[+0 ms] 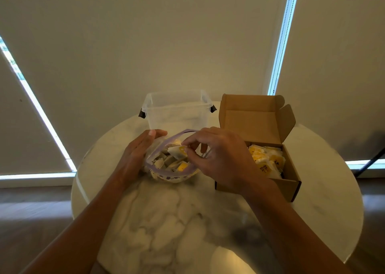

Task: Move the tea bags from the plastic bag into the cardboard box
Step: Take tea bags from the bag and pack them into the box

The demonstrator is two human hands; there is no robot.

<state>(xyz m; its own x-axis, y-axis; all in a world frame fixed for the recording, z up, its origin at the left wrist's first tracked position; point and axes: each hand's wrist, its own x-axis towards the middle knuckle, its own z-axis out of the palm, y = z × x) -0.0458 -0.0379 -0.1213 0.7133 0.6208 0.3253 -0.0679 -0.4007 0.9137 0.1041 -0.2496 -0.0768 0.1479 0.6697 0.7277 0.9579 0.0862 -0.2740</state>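
Your left hand [136,156] lies along the 9 o'clock side of the plastic bag [164,176]. Its fingers are straight and close together, pointing to about 1 o'clock, and they press on the plastic without curling. Your right hand [220,159] comes in from 4 o'clock and is bent over the mouth of the bag. Its thumb and forefinger pinch one tea bag [176,150] at the yellow end, and the other fingers are loosely bent above it.

The left thumb is hidden behind the hand. The right hand covers the 3 o'clock part of the bag's purple rim. The print on the tags is too small to read.

The pinched tea bag lies with its long axis from 9 to 3 o'clock, just above the other tea bags in the plastic bag [164,163]. The mouth of the bag faces up, with its oval running from 8 to 2 o'clock.

The cardboard box [290,187] stands at 3 o'clock from the bag on the marble table [166,221], with its lid open towards 12 o'clock and a pile of tea bags in the box [267,159]. A clear plastic container [177,111] stands at 12 o'clock.
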